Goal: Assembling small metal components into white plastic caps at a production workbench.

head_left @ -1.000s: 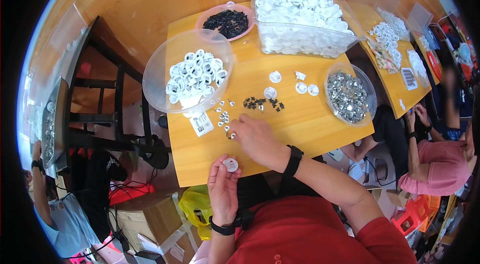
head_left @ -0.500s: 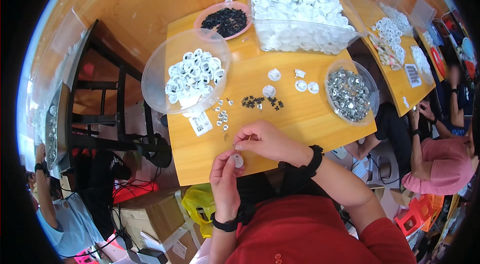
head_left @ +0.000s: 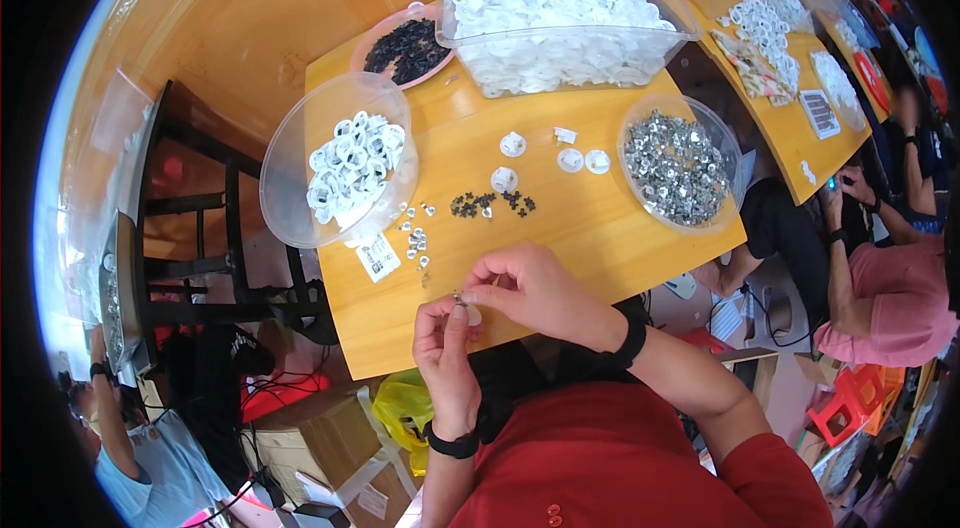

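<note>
My left hand (head_left: 447, 348) pinches a small white round part (head_left: 472, 315) near the table's front edge. My right hand (head_left: 532, 286) meets it from the right, its fingertips pressing a tiny metal piece (head_left: 459, 299) onto that part. Just beyond the hands lie small metal pieces (head_left: 415, 234) and a scatter of small black pieces (head_left: 490, 203). Loose white round parts (head_left: 570, 159) lie in the table's middle. A clear round bowl (head_left: 290, 178) holds finished white parts with dark centres.
A large clear tub (head_left: 560, 58) of white parts and a pink bowl (head_left: 368, 43) of black pieces stand at the back. A clear bowl (head_left: 632, 143) of metal pieces sits right. A paper label (head_left: 377, 255) lies left. Another person (head_left: 880, 278) sits right; one more at lower left.
My right hand drew back from the table's small pieces toward me and joined my left hand at the white part. My left hand lifted slightly and turned the part up.
</note>
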Demonstrator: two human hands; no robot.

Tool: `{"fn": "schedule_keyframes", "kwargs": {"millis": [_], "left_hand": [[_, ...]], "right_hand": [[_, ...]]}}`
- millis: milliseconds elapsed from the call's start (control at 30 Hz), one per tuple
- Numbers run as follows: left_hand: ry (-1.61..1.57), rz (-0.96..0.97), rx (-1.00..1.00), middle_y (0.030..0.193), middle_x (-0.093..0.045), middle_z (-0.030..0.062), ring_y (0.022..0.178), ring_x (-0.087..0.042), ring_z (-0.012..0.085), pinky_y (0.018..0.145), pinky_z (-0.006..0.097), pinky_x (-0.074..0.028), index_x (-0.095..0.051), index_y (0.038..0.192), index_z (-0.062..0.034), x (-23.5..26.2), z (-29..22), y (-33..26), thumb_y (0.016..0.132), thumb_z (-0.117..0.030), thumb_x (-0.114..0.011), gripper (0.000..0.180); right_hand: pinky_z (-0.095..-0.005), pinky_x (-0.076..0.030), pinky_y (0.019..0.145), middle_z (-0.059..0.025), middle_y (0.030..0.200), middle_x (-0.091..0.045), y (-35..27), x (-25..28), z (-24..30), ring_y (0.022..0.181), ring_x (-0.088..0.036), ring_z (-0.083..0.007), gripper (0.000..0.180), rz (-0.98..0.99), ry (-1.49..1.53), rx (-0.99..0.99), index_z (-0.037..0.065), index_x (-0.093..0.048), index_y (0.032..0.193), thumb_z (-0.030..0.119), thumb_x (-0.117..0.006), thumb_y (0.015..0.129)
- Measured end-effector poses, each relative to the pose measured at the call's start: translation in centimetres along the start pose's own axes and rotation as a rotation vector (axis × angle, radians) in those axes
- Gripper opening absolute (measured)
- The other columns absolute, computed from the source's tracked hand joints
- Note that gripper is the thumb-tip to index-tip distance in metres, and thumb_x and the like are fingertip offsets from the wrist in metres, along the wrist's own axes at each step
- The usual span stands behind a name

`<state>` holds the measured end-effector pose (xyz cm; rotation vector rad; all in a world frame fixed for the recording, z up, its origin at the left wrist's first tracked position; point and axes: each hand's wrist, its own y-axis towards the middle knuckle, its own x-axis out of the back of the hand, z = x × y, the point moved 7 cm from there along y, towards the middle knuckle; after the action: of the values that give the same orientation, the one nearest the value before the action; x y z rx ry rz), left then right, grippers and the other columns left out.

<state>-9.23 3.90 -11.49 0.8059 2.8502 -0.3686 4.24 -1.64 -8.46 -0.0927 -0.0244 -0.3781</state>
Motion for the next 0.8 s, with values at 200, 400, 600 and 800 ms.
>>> {"fn": "schedule_keyframes", "kwargs": {"millis": [200, 400, 600, 800], "left_hand": [[-0.086, -0.009, 0.013, 0.087, -0.06, 0.0015, 0.073, -0.052, 0.0075, 0.065, 0.021, -0.043, -0.056, 0.096, -0.0061, -0.5, 0.0, -0.2, 0.094, -0.009, -0.055, 0.004], [-0.132, 0.049, 0.033, 0.094, -0.059, 0.0029, 0.076, -0.052, 0.0084, 0.068, 0.022, -0.043, -0.055, 0.106, -0.006, -0.6, 0.1, -0.2, 0.095, -0.011, -0.054, 0.012], [-0.461, 0.145, 0.211, 0.104, -0.058, 0.0036, 0.093, -0.054, 0.0105, 0.08, 0.025, -0.044, -0.048, 0.125, -0.004, -0.9, 1.1, -0.1, 0.099, -0.023, -0.047, 0.032], [-0.49, 0.182, 0.215, 0.111, -0.055, 0.0048, 0.097, -0.053, 0.0126, 0.086, 0.026, -0.045, -0.045, 0.128, -0.0025, -1.3, 1.1, -0.4, 0.099, -0.027, -0.047, 0.038]], "right_hand": [[-0.0324, -0.047, 0.063, -0.0122, 0.075, -0.06, -0.8, -0.2, 1.6, 0.069, -0.06, -0.026, 0.009, -0.068, -0.233, 0.201, -0.001, -0.06, 0.084, 0.008, -0.062, 0.084], [-0.0395, -0.044, 0.066, -0.0141, 0.083, -0.053, -1.4, -0.9, 1.4, 0.078, -0.054, -0.0346, 0.007, -0.108, -0.314, 0.277, 0.003, -0.05, 0.09, 0.007, -0.054, 0.087], [-0.0391, -0.042, 0.067, -0.0119, 0.083, -0.051, -2.4, -0.3, 2.4, 0.076, -0.053, -0.0324, 0.007, -0.123, -0.409, 0.348, 0.005, -0.049, 0.089, 0.009, -0.054, 0.088], [-0.0349, -0.038, 0.068, -0.0084, 0.083, -0.05, -2.9, -1.2, 2.7, 0.075, -0.051, -0.0257, 0.008, -0.113, -0.638, 0.498, 0.006, -0.051, 0.089, 0.011, -0.053, 0.084]]}}
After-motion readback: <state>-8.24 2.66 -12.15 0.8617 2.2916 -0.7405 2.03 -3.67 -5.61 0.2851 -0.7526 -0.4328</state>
